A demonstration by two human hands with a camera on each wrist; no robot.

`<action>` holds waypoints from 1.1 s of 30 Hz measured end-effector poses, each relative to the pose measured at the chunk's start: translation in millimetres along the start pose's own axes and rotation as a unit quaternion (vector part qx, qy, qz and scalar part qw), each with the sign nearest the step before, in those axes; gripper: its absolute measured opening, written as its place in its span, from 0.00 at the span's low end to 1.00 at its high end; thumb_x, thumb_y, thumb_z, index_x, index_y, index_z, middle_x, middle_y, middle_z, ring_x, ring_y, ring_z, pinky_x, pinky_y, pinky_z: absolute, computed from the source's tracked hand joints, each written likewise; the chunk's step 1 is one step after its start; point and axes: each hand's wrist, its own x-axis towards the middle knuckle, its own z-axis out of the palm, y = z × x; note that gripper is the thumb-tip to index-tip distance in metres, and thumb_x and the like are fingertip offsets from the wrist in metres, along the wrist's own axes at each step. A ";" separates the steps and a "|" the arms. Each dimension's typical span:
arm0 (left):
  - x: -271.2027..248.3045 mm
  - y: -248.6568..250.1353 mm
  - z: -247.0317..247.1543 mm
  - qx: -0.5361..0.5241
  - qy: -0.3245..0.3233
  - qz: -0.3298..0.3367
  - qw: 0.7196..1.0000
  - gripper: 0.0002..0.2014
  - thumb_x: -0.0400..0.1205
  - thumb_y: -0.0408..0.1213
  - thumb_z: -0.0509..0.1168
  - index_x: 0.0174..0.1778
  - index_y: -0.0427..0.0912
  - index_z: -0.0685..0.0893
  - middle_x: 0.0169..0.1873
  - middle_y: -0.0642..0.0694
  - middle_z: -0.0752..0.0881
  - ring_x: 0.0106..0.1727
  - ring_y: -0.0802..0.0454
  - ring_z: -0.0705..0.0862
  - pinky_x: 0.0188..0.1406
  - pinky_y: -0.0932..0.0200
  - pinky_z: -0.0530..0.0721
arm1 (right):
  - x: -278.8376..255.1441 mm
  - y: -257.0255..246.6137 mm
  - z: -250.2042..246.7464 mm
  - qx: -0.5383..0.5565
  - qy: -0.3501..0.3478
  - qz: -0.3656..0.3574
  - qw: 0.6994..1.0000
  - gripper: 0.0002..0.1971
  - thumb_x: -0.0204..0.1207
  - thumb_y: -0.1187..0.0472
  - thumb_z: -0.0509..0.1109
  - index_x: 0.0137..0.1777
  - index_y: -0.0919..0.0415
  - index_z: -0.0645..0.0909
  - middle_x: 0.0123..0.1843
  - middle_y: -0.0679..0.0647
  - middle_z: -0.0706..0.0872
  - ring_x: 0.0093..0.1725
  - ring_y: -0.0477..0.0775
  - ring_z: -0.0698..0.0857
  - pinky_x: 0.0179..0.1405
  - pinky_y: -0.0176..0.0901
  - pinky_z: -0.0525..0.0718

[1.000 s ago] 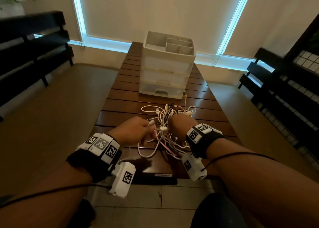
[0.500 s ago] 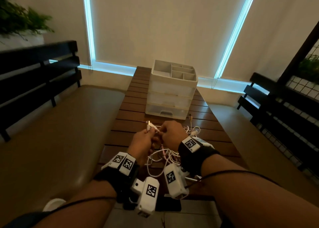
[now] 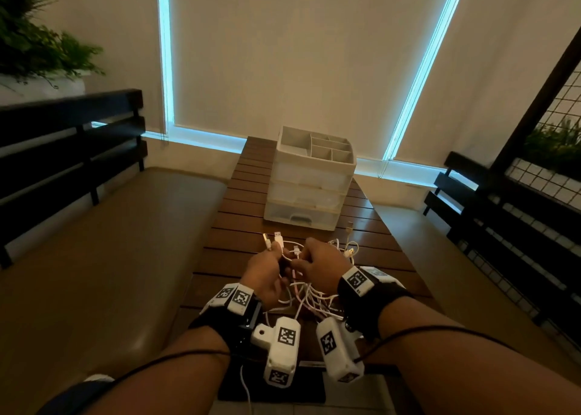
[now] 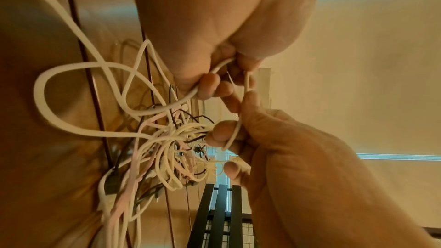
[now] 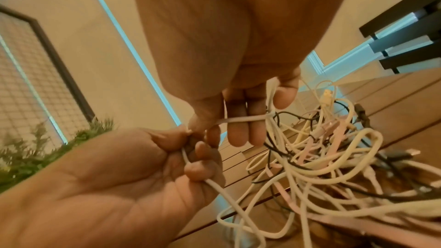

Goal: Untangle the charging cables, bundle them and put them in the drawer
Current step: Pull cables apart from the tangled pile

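Head view shows my left hand (image 3: 265, 276) and right hand (image 3: 323, 268) lifted close together just in front of the drawer unit (image 3: 309, 191), with the cable tangle (image 3: 309, 301) hanging from them down to the slatted table (image 3: 239, 226) on the near side of that unit. I hold the knot up off the wood so the loops hang and I can see which strand runs where.

My left fingers (image 4: 216, 87) are curled round a white cable, and a couple of plug ends (image 3: 273, 240) stick up out of that fist, pointing toward the drawer unit. I keep those ends gathered there, I think, so they do not slip back into the knot.

My right fingers (image 5: 236, 129) are curled too, with a white strand crossing them and pinched against the thumb. The two hands nearly touch, which leaves only a short run of cable between them to work on.

Most of the tangle, white with some pink and black strands, lies slack below my hands. All three drawers of the unit look closed, so nothing is bundled or put away yet. The bottom one has a handle facing me.
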 end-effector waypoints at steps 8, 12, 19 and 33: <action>2.9 1.1 -4.4 -0.142 -0.037 0.056 0.988 0.19 0.89 0.47 0.51 0.40 0.38 0.76 0.29 0.43 0.78 0.37 0.45 0.80 0.52 0.43 0.83 | 2.4 9.3 -2.4 -0.140 -0.081 -0.065 0.985 0.06 0.82 0.59 0.63 0.55 0.53 0.80 0.47 0.51 0.80 0.48 0.51 0.78 0.47 0.45 0.76; 9.2 0.7 -6.9 -0.170 -0.063 0.087 0.980 0.18 0.89 0.48 0.51 0.41 0.39 0.75 0.22 0.48 0.72 0.28 0.51 0.78 0.55 0.48 0.83 | 14.4 17.9 -4.5 -0.153 -0.095 -0.067 0.981 0.09 0.81 0.54 0.67 0.57 0.55 0.82 0.49 0.52 0.83 0.51 0.53 0.81 0.47 0.43 0.76; 29.0 -9.5 6.9 -0.023 -0.101 0.126 0.987 0.18 0.89 0.49 0.51 0.40 0.41 0.74 0.20 0.52 0.66 0.18 0.58 0.63 0.17 0.63 0.63 | 45.3 40.0 -30.3 -0.094 -0.148 0.010 0.984 0.16 0.67 0.45 0.80 0.41 0.59 0.87 0.36 0.50 0.89 0.41 0.49 0.87 0.37 0.40 0.82; 29.3 13.5 -11.0 0.238 0.013 0.208 0.949 0.14 0.85 0.49 0.60 0.37 0.46 0.75 0.23 0.53 0.72 0.25 0.56 0.70 0.25 0.59 0.71 | 70.2 60.0 -35.3 -0.157 -0.072 -0.133 0.976 0.08 0.81 0.50 0.66 0.49 0.49 0.86 0.43 0.48 0.86 0.46 0.53 0.85 0.47 0.50 0.84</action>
